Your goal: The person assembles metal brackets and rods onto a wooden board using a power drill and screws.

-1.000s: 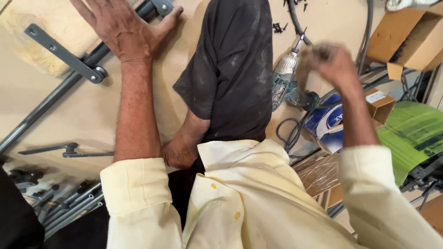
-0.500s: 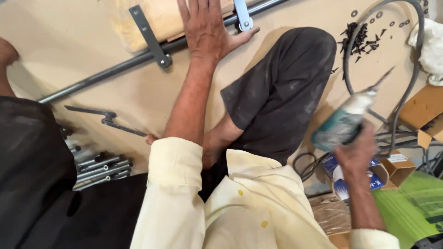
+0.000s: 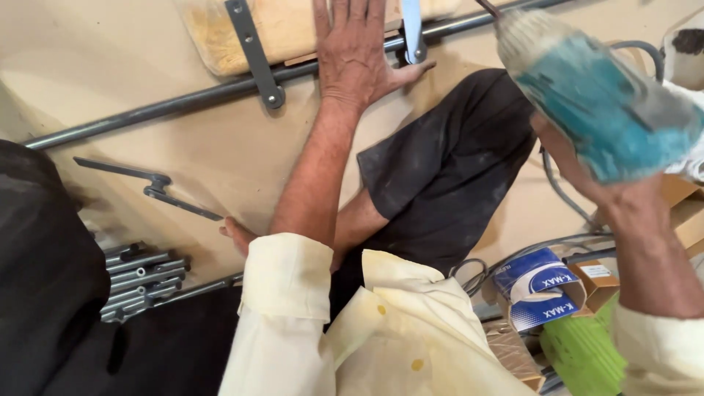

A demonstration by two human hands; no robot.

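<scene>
My left hand [image 3: 357,53] lies flat, fingers spread, on a long grey metal tube [image 3: 183,103] that rests on a beige board [image 3: 110,51]. Two grey flat brackets [image 3: 254,51] cross the tube, one on either side of that hand, over a pale wooden panel [image 3: 286,26]. My right hand [image 3: 587,176] grips a teal electric drill [image 3: 601,103], raised at the upper right and blurred, its bit [image 3: 488,7] pointing up and left toward the tube. My bent leg in dark trousers [image 3: 440,191] lies on the board between the two arms.
A loose grey hinged bracket [image 3: 150,187] lies on the board at left. Several grey metal tubes [image 3: 139,282] are stacked at lower left beside another person's dark clothing [image 3: 44,279]. Small blue and white boxes [image 3: 539,286], a cardboard box [image 3: 598,282], green sheets [image 3: 583,352] and cables sit at lower right.
My right hand has lifted the drill higher and closer to the tube. The view has shifted left and nearer; my left hand stays pressed on the tube.
</scene>
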